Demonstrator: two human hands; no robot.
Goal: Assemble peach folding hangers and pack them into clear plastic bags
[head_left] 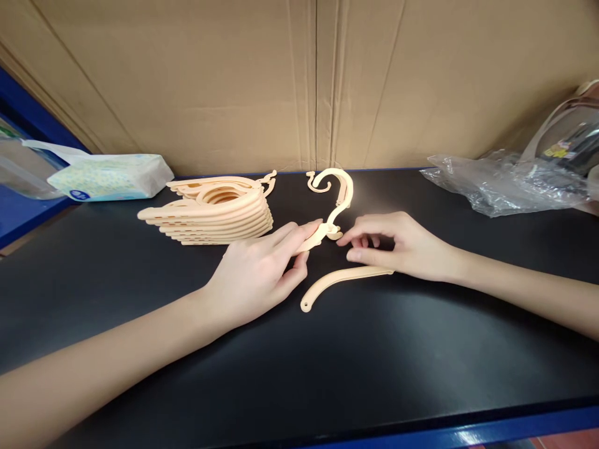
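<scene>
Nearest on the black table (374,368) lies a loose curved strip (344,275). Just past it, the left hand (262,268) has its grip closed around a hooked hanger piece (347,201); the right hand (397,246), grip half open and holding nothing, is just beside. Farther back are stacked hangers (210,227), a tissue pack (112,178) and clear plastic (491,184).
</scene>
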